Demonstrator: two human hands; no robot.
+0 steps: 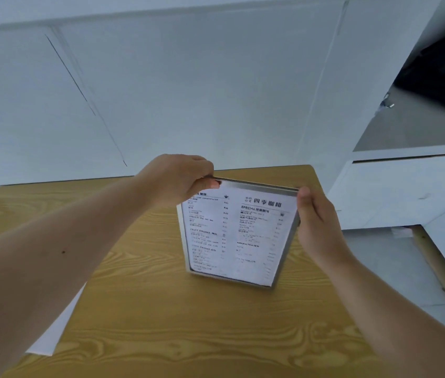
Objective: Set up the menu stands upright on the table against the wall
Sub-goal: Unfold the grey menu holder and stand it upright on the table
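Both forearms reach out, my left hand (pixel 177 181) and right hand (pixel 318 225) pinching the menu stand (pixel 239 236) by its top corners; it seems tilted, so letting go now could tip it flat on the table (pixel 161 323).

Wooden table (pixel 161 317), light yellow-brown grain, rounded far corners, far edge close to white wall (pixel 188 91). Menu stand (pixel 239 236) on tabletop, right of centre, bottom edge on wood, standing near upright, printed sheet facing camera, metal-grey frame. Stand sits short of wall, bare wood strip behind it. White sheet of paper (pixel 52 331) at table's left edge, partly hidden by forearm; on the wood or below it, cannot tell. Rest of visible tabletop bare wood.
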